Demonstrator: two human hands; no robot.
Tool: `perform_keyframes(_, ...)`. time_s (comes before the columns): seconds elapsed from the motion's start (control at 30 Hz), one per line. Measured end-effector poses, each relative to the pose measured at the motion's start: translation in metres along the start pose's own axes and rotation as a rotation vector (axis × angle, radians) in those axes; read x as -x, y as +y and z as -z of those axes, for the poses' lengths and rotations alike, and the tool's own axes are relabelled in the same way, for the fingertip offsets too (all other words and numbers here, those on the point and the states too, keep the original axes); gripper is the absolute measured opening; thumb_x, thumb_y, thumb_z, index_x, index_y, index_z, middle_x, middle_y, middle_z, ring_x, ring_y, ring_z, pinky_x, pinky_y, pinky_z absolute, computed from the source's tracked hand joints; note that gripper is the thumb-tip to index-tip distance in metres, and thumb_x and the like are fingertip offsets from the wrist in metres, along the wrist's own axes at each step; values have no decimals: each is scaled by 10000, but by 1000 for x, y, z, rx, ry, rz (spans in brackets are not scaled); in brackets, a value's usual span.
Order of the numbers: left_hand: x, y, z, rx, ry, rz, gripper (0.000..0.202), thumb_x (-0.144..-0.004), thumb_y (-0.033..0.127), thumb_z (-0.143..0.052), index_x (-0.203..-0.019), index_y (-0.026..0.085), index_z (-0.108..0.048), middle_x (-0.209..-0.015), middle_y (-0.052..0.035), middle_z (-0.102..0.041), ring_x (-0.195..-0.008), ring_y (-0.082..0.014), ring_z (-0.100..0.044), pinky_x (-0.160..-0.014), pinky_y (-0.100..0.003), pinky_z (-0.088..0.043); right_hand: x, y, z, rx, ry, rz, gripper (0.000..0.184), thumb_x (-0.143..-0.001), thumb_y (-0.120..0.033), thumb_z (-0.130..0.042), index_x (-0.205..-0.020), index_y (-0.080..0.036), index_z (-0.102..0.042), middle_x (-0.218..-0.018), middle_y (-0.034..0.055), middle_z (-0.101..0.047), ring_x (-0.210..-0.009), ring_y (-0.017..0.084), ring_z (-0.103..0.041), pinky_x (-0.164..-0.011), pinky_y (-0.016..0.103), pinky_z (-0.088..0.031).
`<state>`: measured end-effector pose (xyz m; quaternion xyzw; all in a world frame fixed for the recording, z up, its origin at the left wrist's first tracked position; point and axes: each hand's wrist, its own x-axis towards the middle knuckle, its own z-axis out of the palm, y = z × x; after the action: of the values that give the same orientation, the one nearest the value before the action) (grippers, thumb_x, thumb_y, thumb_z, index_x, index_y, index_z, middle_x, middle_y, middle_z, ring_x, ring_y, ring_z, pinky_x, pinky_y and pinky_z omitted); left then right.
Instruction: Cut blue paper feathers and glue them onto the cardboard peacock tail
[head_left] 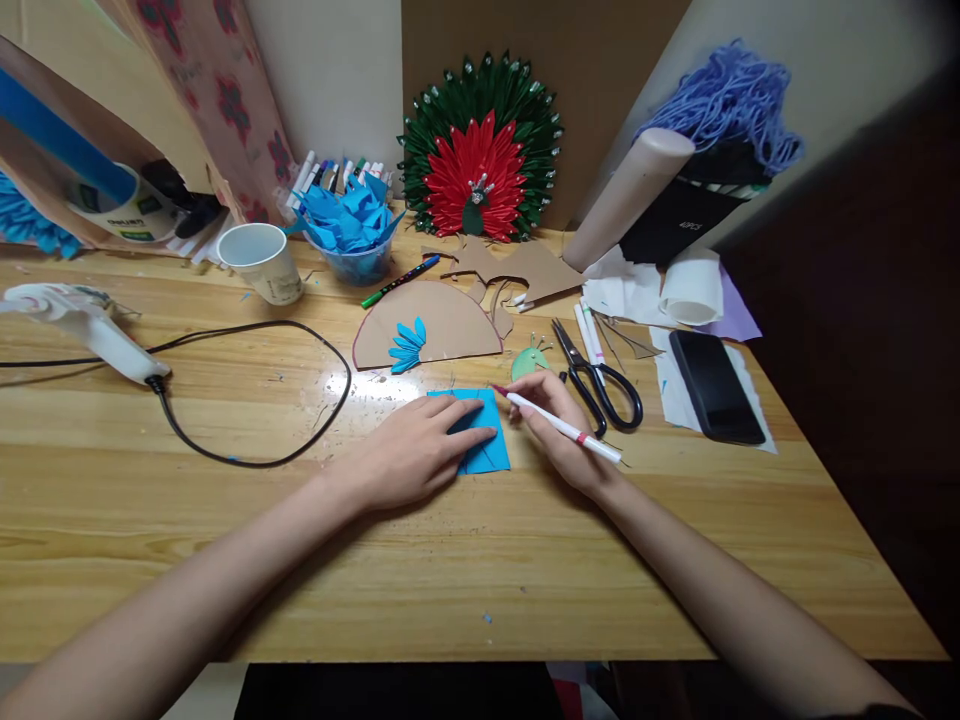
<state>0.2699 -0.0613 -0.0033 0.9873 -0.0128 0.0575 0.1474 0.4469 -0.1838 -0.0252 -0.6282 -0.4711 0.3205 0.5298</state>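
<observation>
A blue square of paper point(487, 456) with dark drawn lines lies on the table under my left hand point(412, 445), whose fingers are stretched out flat across it. My right hand point(562, 425) grips a white marker point(559, 423) with a red band; its dark red tip is close to the paper's upper right corner. Whether the tip touches the paper I cannot tell. Just beyond my right hand sits a green round piece point(529, 362) with pins. Behind the paper lies a cardboard half-disc point(450, 320) with several blue petals point(409, 346) on it.
Black-handled scissors point(600, 385) and a phone point(716, 385) lie to the right. A white glue gun point(90, 325) with a looping black cord point(300, 458) is at left. Behind stand a paper cup point(262, 265), a tub of blue pieces point(352, 262) and a red-green peacock point(480, 150).
</observation>
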Motion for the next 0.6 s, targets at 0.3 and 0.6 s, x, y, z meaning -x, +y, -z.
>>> perform_keyframes(0.3, 1, 2, 0, 13, -29, 19, 430, -862, 210, -450, -1287, 267, -481, -1422, -104, -374, -1179, -278, -430, -943, -441, -400, 0, 3, -2, 68, 8, -109, 34, -795, -218, -531, -806, -187, -538, -737, -2, -579, -696, 144, -547, -624, 258, -424)
perform_keyframes(0.6, 3, 0, -2, 70, -5, -5, 399, -862, 208, -462, -1245, 288, -537, -1420, -113, -366, -1228, -298, -392, -966, -484, -392, 1, 0, -3, 170, -19, -107, 31, -787, -211, -520, -788, -188, -541, -696, -6, -578, -633, 138, -537, -553, 239, -390)
